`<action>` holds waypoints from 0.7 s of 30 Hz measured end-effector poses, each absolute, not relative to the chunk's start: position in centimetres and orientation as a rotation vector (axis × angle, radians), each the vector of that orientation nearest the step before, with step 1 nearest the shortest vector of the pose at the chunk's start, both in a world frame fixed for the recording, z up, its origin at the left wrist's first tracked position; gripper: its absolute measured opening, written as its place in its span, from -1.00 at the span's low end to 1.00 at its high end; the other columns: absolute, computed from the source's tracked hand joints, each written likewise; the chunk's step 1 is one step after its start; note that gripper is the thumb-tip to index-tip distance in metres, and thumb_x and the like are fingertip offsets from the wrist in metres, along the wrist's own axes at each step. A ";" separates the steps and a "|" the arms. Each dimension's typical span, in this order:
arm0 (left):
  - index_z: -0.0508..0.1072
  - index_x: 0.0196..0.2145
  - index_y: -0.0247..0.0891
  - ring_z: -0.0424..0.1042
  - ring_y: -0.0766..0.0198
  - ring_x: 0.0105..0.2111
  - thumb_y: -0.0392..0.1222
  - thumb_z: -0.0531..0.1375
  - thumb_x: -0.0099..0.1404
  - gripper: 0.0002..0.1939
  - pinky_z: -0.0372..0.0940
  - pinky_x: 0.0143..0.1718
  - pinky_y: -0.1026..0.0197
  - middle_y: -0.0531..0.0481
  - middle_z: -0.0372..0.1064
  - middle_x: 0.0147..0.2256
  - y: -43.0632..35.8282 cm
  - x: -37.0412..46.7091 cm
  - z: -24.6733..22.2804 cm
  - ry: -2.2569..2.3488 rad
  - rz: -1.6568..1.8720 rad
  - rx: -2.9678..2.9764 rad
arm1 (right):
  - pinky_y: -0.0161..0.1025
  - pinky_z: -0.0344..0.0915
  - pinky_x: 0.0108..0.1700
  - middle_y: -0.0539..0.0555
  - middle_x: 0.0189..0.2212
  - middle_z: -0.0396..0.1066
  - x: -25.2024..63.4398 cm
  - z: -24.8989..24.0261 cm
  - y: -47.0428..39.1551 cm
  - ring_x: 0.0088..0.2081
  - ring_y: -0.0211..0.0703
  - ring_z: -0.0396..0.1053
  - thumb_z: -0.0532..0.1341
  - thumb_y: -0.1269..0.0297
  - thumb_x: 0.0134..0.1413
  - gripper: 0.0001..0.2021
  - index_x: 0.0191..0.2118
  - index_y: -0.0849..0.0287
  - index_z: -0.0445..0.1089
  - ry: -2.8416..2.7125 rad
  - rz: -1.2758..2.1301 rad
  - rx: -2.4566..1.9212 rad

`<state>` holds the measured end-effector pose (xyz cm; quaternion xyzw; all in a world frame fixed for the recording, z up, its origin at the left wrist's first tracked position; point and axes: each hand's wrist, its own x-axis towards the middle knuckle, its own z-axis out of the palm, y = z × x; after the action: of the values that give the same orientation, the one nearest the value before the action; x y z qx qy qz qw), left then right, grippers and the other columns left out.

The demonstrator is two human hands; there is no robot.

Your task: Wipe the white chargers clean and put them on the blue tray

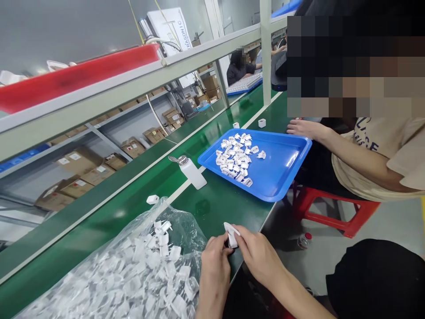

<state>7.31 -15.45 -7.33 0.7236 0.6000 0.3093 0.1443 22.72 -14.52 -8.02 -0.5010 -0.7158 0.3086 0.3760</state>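
Between my two hands, close to the table's front edge, is a white plastic plug piece. My left hand pinches it from the left, with its fingertips partly hidden. On the other side my right hand is closed with thumb and fingers on the piece's upper right. A clear plastic bag full of loose white plug pieces lies left of my left hand. Beyond my hands, a blue tray bears a heap of similar white pieces on its left half.
A white pump bottle stands left of the tray on the green table. Single white pieces lie nearby. A co-worker sits at the right on a red stool. A shelf rail crosses above the table.
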 end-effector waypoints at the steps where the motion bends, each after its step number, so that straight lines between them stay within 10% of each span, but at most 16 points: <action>1: 0.59 -0.14 -0.26 0.52 0.18 -0.38 -0.57 0.04 0.15 -0.54 0.42 -0.38 0.25 -0.08 0.54 -0.39 -15.5 7.3 -7.5 1.725 0.909 2.090 | -0.28 0.37 -0.41 0.03 -0.41 0.61 22.6 -8.3 -14.8 -0.43 -0.06 0.60 -0.10 0.32 0.46 -0.60 0.20 0.13 0.36 -1.823 0.795 -1.280; 10: 0.61 -0.09 -0.26 0.53 0.18 -0.34 -0.48 0.01 0.26 -0.56 0.43 -0.30 0.21 -0.13 0.55 -0.32 -15.9 7.4 -6.9 1.723 0.903 1.940 | -0.24 0.37 -0.46 0.16 -0.44 0.59 23.1 -11.1 -19.2 -0.52 -0.05 0.54 -0.14 0.45 0.38 -0.50 0.33 0.38 0.22 -2.015 0.542 -1.140; 21: 0.63 -0.49 -0.36 0.39 0.32 -0.57 0.08 0.37 0.11 -0.62 0.20 -0.55 0.32 -0.14 0.56 -0.51 -14.7 7.9 -2.9 1.656 0.767 1.068 | -0.33 0.29 -0.48 -0.12 -0.75 0.30 27.3 -6.6 -21.1 -0.65 -0.19 0.35 0.00 -0.13 0.35 -0.42 0.18 0.16 0.46 -1.239 1.145 -1.494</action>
<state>7.87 -14.73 -2.90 0.4401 0.6821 0.3160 0.4911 27.26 -21.15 -6.57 -0.5986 -0.4964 0.4590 0.4296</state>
